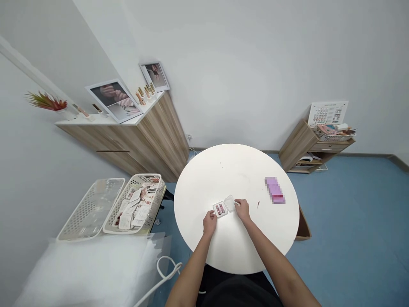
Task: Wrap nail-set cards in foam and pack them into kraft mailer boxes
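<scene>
A small clear plastic box (220,209) lies unfolded on the round white table (207,170). Rows of small dark red and pink pieces, which look like false nails, sit in its base. My left hand (209,222) pinches the near left edge of the base, fingers closed. On the other side, the fingers of my right hand (243,209) are closed on the edge of the transparent lid (229,203), which is tipped back beside the base. The fingertips are too small to make out finely.
A blurred purple object (275,190) and a small red fragment (258,204) lie to the right on the table. Left stand a basket of packets (137,204), a basket of clear plastic (91,209) and a wooden cabinet (162,128). A low shelf unit (294,147) is against the wall.
</scene>
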Action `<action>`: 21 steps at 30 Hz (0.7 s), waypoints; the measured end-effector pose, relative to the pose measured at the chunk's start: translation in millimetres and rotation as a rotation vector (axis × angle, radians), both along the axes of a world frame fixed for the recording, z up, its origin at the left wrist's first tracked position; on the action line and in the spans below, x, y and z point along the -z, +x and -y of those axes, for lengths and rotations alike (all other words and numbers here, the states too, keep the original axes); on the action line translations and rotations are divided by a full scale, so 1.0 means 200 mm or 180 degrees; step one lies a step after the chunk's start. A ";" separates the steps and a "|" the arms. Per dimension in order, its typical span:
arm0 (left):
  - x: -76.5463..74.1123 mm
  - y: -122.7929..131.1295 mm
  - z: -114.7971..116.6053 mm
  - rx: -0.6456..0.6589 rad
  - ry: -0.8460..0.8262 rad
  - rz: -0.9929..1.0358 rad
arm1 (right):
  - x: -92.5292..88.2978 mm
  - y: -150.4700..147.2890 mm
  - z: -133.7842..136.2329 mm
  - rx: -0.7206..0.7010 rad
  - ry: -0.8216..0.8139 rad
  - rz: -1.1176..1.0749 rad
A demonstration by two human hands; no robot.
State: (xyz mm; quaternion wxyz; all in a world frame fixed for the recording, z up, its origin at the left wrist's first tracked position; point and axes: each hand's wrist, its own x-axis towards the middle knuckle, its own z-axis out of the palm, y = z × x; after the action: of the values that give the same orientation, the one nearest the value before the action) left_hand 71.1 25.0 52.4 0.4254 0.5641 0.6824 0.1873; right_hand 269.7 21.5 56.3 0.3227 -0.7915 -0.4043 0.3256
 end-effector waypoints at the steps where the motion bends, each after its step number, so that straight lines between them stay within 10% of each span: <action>1: 0.00 0.00 0.02 0.0092 -0.0011 0.0024 | -0.02 -0.02 -0.01 -0.0126 0.0158 0.0221; 11: -0.08 -0.07 0.07 0.1287 0.0547 -0.0130 | -0.10 -0.22 0.07 -0.2071 0.0372 0.1804; 15: -0.08 -0.11 0.06 0.1998 0.1544 -0.0781 | -0.02 -0.23 0.14 -0.2262 0.0591 0.2021; 21: -0.04 -0.11 0.06 0.2948 0.1180 -0.1593 | 0.09 -0.25 0.24 -0.2307 0.0497 0.2118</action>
State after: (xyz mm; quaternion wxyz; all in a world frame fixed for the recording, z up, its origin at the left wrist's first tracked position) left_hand 49.0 12.4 59.5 0.1819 0.8977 0.3990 -0.0419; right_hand 218.7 -25.8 39.0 0.1006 -0.6346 -0.7576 0.1153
